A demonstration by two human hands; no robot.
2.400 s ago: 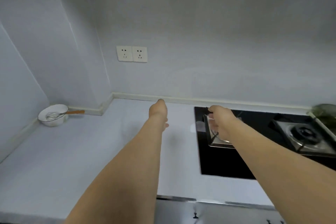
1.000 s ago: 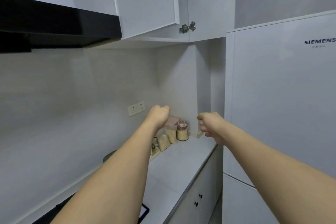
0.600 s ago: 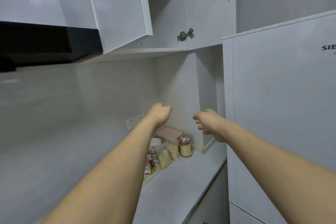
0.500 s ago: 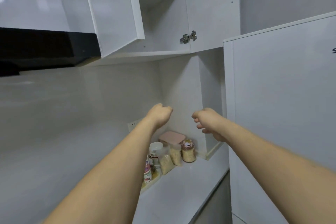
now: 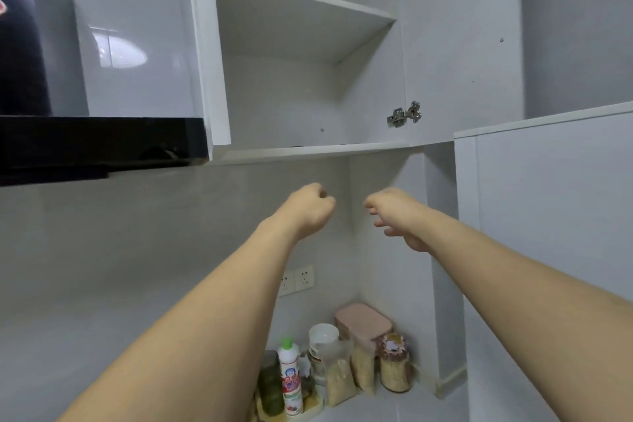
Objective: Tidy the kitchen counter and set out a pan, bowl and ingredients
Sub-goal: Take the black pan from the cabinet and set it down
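Note:
Both my arms reach up and forward below an open wall cabinet. My left hand is a closed fist with nothing in it. Close beside it, my right hand has loosely bent fingers and holds nothing I can see. Neither hand touches anything. Down in the counter corner stand the ingredients: a pink-lidded container, a jar of grains, a clear bag of grains, a white-capped jar and a green-capped bottle. No pan or bowl is in view.
The cabinet door hangs open to the left, its two visible shelves bare. A black range hood juts out at the left. A tall white unit walls off the right. Wall sockets sit behind my left arm.
The view swung from the hob to the right corner and tilted up into the open cabinet. My right hand left the glass dish on the hob; both hands rose.

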